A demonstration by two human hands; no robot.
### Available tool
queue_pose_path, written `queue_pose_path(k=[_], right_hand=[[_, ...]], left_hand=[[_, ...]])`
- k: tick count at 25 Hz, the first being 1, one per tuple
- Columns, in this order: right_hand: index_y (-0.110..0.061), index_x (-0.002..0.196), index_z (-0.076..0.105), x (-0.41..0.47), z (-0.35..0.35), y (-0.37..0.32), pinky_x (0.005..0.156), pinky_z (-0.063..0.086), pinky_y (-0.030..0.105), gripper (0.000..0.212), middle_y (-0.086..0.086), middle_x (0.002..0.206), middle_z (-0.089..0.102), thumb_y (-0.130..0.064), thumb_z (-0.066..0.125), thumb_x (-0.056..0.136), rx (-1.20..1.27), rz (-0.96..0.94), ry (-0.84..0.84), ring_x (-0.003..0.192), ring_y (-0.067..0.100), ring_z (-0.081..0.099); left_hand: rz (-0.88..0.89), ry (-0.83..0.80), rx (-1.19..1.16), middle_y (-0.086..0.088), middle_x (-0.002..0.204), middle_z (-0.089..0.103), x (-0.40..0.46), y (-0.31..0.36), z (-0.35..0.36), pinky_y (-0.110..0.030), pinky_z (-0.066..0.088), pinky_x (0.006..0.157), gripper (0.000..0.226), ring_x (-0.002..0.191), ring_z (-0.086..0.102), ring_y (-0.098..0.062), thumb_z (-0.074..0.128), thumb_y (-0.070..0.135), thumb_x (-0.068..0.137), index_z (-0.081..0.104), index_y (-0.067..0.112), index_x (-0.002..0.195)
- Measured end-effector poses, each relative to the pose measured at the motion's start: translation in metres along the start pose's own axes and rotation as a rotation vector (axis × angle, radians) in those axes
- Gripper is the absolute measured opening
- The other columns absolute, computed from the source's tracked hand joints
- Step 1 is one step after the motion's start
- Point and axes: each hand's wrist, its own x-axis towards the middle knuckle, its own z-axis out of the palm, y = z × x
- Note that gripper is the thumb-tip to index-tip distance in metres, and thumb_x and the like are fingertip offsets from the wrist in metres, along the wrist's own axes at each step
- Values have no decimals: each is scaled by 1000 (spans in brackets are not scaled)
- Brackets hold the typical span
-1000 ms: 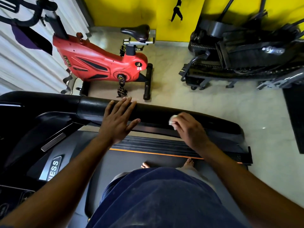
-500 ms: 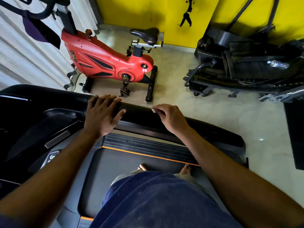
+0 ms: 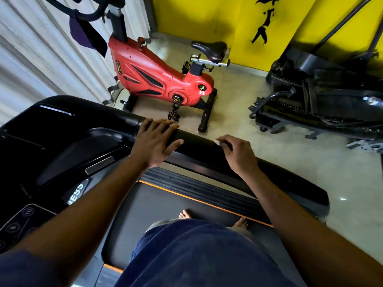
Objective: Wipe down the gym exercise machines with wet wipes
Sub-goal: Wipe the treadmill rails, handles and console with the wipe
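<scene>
I stand on a black treadmill and face its right handrail [image 3: 199, 145], a thick black bar that runs from the console down to the right. My left hand [image 3: 157, 141] lies flat on the rail with its fingers straight. My right hand [image 3: 236, 151] is curled over the rail a little further right and pinches a white wet wipe [image 3: 218, 143] against it. Only a small white corner of the wipe shows past the fingers.
The treadmill console [image 3: 51, 146] fills the left; its belt [image 3: 165, 206] lies under my bare feet. A red spin bike [image 3: 157, 79] stands on the floor beyond the rail. A black machine [image 3: 323, 96] sits at the right by the yellow wall.
My right hand has slid the wipe up the rail toward my left hand. The wipe is now mostly hidden under the fingers. My left hand stays flat on the rail.
</scene>
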Motion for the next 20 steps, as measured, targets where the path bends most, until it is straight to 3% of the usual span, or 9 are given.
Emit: queue_pose_path(k=[2, 5, 7, 10, 12, 14, 15, 17, 20], right_hand=[[-14, 115, 73, 2, 19, -26, 96, 57, 32, 20, 3, 116, 75, -11, 67, 96, 6, -200, -37, 107, 18, 71], [-5, 121, 70, -35, 16, -17, 110, 48, 31, 25, 7, 132, 67, -5, 63, 98, -70, -391, -36, 126, 18, 61], [-4, 119, 69, -47, -1, 0, 105, 51, 30, 22, 8, 128, 67, -3, 60, 99, -85, -340, 21, 122, 20, 64], [-15, 106, 66, -18, -1, -3, 80, 53, 28, 11, 4, 103, 73, -8, 61, 99, -74, -26, 47, 96, 26, 71], [-18, 106, 66, 6, 15, -27, 79, 52, 27, 9, 4, 99, 74, -14, 61, 99, -63, 73, -18, 93, 29, 70], [-14, 110, 68, 5, 29, -46, 94, 45, 12, 14, 4, 111, 74, -12, 63, 97, -65, -129, -55, 104, 24, 70], [-11, 112, 69, -2, 32, -45, 103, 41, 11, 16, 6, 120, 72, -10, 63, 97, -70, -271, -87, 114, 21, 68], [-5, 116, 70, -21, 23, -33, 113, 42, 23, 19, 8, 134, 65, -8, 62, 99, -63, -460, -120, 129, 18, 60], [-8, 112, 69, -14, 18, -25, 99, 52, 23, 15, 6, 123, 70, -8, 65, 97, -75, -364, -83, 116, 16, 66]], left_hand=[[24, -21, -64, -9, 154, 50, -6, -11, -3, -49, 24, 121, 70, 145, 41, -28, 25, 64, 105, 50, 17, 151], [-70, 65, -73, -13, 159, 45, -29, -49, -7, -51, 21, 125, 69, 149, 38, -30, 30, 61, 105, 46, 15, 154], [-49, 82, -23, -12, 164, 38, -44, -68, -4, -52, 18, 127, 70, 154, 32, -30, 31, 61, 105, 40, 16, 159], [5, 48, -49, -11, 169, 28, -45, -79, 0, -49, 13, 129, 82, 158, 22, -26, 32, 68, 102, 30, 12, 163], [21, 23, -82, -9, 171, 23, -43, -86, -1, -48, 13, 129, 91, 160, 17, -25, 37, 73, 97, 26, 12, 164], [12, 11, -86, -9, 172, 21, -44, -96, -3, -48, 12, 130, 89, 161, 11, -23, 39, 72, 97, 24, 16, 165], [-15, 22, -84, -8, 172, 22, -45, -100, -3, -48, 10, 130, 82, 161, 10, -23, 37, 67, 100, 25, 18, 165], [-63, 45, -98, -7, 170, 27, -44, -103, -1, -48, 7, 129, 65, 160, 13, -24, 28, 50, 105, 28, 22, 164], [-83, 0, -132, -4, 170, 28, -39, -100, -1, -44, 0, 129, 59, 160, 14, -24, 22, 41, 107, 28, 25, 164]])
